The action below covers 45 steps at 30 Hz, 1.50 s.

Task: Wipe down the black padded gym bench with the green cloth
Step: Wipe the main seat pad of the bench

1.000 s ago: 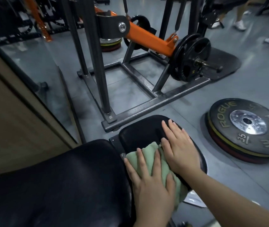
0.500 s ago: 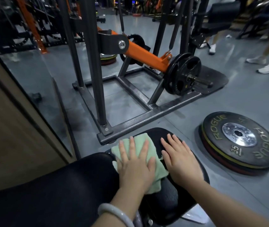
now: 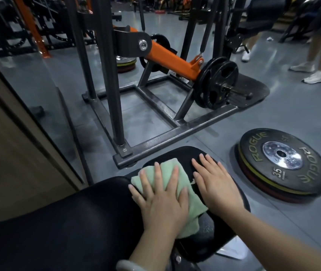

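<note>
From the head camera: two hands down on the bench, one cloth between them and the vinyl. The left hand (image 3: 161, 200) lies flat, fingers straight and spread, pressing the green cloth (image 3: 190, 202) onto the small black pad (image 3: 233, 229), right by the gap to the bigger black pad (image 3: 62, 225), so that's two pads in shot. The right hand (image 3: 217, 184) rests open just beside the cloth, palm on bare vinyl, gripping nothing. A pale bangle (image 3: 128, 266) rings the left wrist. On the grey floor (image 3: 296, 114), a stack of weight plates (image 3: 283, 165) lies to the right, top one marked 35. Ahead stands one steel rack (image 3: 155, 132) with an orange arm (image 3: 173, 60) carrying upright plates (image 3: 216, 83)
</note>
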Each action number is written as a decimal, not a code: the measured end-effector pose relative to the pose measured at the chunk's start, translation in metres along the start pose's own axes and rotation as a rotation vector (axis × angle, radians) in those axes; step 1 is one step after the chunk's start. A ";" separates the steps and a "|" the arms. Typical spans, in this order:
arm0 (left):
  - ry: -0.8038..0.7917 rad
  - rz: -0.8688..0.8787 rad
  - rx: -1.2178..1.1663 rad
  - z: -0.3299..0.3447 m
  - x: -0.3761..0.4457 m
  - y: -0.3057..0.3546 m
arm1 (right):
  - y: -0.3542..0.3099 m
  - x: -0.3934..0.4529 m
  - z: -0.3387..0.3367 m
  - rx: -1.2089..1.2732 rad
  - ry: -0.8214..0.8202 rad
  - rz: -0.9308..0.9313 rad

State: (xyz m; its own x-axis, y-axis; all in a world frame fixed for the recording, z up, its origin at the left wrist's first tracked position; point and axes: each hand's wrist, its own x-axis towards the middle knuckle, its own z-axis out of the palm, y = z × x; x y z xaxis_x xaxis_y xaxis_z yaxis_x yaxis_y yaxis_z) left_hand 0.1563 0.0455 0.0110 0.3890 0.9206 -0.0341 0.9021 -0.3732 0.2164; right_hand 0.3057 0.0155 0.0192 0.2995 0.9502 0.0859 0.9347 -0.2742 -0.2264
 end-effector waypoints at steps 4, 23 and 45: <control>0.108 0.089 0.103 -0.009 -0.019 -0.019 | -0.001 -0.001 -0.003 -0.004 -0.007 0.008; 0.068 0.102 0.092 -0.022 -0.136 -0.158 | -0.076 -0.076 0.013 -0.130 -0.023 -0.074; 0.108 0.116 0.063 -0.019 -0.133 -0.157 | -0.063 -0.029 -0.007 -0.093 -0.172 0.316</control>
State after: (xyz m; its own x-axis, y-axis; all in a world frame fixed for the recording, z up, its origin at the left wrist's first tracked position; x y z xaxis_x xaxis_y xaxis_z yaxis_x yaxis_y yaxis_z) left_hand -0.0410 -0.0159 0.0000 0.4721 0.8765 0.0935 0.8635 -0.4812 0.1511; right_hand 0.2390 0.0045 0.0375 0.5474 0.8251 -0.1402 0.8167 -0.5632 -0.1258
